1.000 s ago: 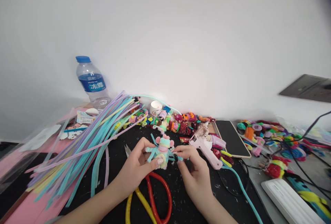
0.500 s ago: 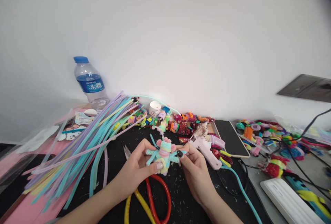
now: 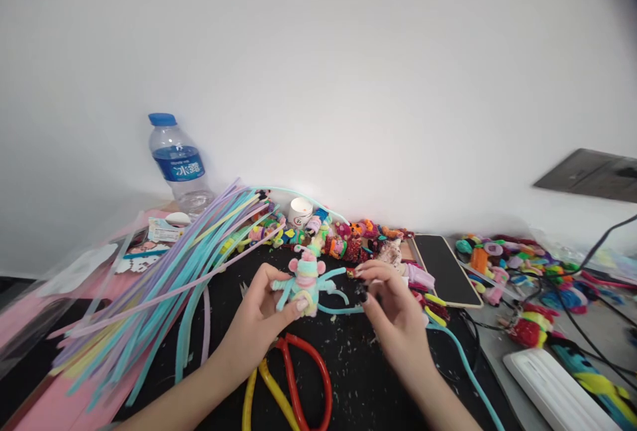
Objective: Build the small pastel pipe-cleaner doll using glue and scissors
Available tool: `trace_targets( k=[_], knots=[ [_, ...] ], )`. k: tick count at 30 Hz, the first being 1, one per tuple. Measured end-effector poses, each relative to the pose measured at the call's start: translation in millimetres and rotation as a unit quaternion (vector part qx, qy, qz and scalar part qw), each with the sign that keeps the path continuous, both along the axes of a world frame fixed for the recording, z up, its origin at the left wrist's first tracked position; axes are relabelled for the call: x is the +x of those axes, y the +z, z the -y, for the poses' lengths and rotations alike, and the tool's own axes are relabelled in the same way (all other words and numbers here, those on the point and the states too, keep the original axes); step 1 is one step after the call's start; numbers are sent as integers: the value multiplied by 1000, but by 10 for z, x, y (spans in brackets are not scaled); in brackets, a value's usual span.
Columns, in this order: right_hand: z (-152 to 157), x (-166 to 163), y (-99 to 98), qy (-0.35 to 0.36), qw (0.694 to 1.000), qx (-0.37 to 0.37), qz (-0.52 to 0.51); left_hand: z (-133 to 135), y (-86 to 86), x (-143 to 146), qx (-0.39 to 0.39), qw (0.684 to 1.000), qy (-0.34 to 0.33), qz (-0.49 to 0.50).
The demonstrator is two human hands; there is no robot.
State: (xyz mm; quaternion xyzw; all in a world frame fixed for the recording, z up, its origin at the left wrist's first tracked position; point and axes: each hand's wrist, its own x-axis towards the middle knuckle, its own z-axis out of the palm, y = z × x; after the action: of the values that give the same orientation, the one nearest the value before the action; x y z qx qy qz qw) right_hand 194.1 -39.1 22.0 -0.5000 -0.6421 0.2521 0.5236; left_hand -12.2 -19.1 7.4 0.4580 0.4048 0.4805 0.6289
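Observation:
My left hand (image 3: 259,318) is closed round a small pastel pipe-cleaner doll (image 3: 306,277) with pink ears and teal arms, held upright above the black mat (image 3: 358,378). My right hand (image 3: 395,308) hovers just right of the doll, fingertips pinched together on a small dark bit I cannot make out. A loose teal pipe cleaner (image 3: 341,310) runs from under the doll towards those fingertips. Scissors with red and yellow handles (image 3: 303,378) lie on the mat between my forearms.
A long bundle of pastel pipe cleaners (image 3: 174,272) fans out at left, below a water bottle (image 3: 179,166). Small finished figures (image 3: 348,240) and a white tub (image 3: 300,211) line the wall. A glue gun (image 3: 391,252) shows behind my right hand, with a dark phone (image 3: 442,262) and colourful scraps (image 3: 507,258) at right.
My left hand raised the doll and tilted it upright. My right hand let go of the doll's side and drew away to the right, fingers still pinched.

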Motion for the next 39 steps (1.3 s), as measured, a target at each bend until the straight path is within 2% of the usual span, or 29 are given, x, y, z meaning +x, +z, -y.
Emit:
trace_targets(
  k=[1, 3, 4, 6, 11, 14, 17, 26, 29, 34, 39],
  knots=[
    [-10, 73, 25, -54, 996, 31, 67, -4, -6, -5, 4, 1000, 19, -1],
    [-27, 219, 34, -167, 963, 49, 205, -12, -15, -12, 11, 999, 49, -8],
    [-33, 284, 15, -212, 940, 48, 264, -16, -17, -13, 15, 998, 61, -12],
    [-39, 386, -60, -260, 900, 14, 349, -26, -16, -9, 20, 997, 78, -22],
    [-45, 478, -266, -288, 844, -63, 449, -53, -22, 5, 19, 996, 83, -24],
    [-54, 493, -290, -287, 830, -83, 472, -65, -50, 0, 25, 995, 91, -19],
    [-56, 510, -255, -286, 846, -77, 444, -68, -72, -8, 26, 995, 93, -19],
    [1, 462, -114, -326, 906, -34, 269, -76, -52, 10, -1, 996, 82, -19],
    [20, 445, -147, -288, 936, -43, 199, -80, -50, 15, -11, 997, 72, -8],
    [83, 402, -172, -225, 965, -62, 118, -80, -41, 19, -15, 997, 77, -1],
    [195, 339, -117, -108, 991, -70, 39, -54, -63, 10, -6, 997, 78, -21]
  ],
)
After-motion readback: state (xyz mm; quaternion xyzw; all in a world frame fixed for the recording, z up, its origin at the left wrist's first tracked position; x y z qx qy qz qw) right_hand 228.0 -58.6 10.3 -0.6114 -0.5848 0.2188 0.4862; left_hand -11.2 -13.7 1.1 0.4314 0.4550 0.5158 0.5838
